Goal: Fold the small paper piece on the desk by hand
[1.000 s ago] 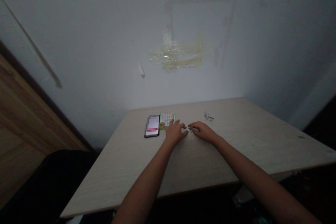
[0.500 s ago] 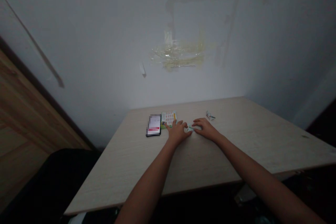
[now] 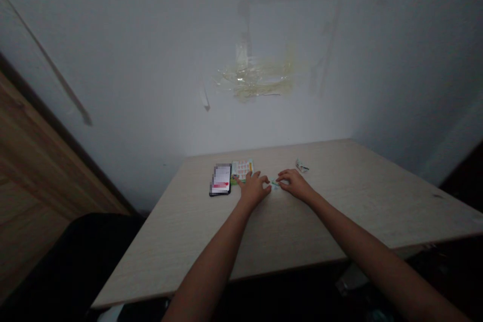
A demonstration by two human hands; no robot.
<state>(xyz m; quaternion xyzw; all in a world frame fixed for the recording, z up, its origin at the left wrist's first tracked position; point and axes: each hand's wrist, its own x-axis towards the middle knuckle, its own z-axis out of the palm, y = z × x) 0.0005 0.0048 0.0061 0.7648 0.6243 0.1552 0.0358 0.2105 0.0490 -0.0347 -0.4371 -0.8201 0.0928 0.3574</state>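
A small white-and-green piece of paper point(image 3: 275, 184) lies low over the table between my hands, its print too small to read. My right hand point(image 3: 295, 182) has its fingertips and thumb closed at the piece's right edge. Just left of it is my left hand point(image 3: 255, 190), fingers spread, with thumb and forefinger curved toward the piece but a little apart from it. Beyond the left fingers lies a printed sheet point(image 3: 243, 166) with small pictures in rows, its lower part covered by that hand.
A phone point(image 3: 221, 179) with a lit, blurred screen lies left of the sheet. Behind my right hand sits a crumpled wrapper point(image 3: 301, 165). The pale wooden table point(image 3: 181, 241) meets a wall point(image 3: 151, 60) with old tape point(image 3: 260, 80) on it.
My left thumb and forefinger have drawn back slightly left from the small piece, so more of it shows. My right hand has barely moved.
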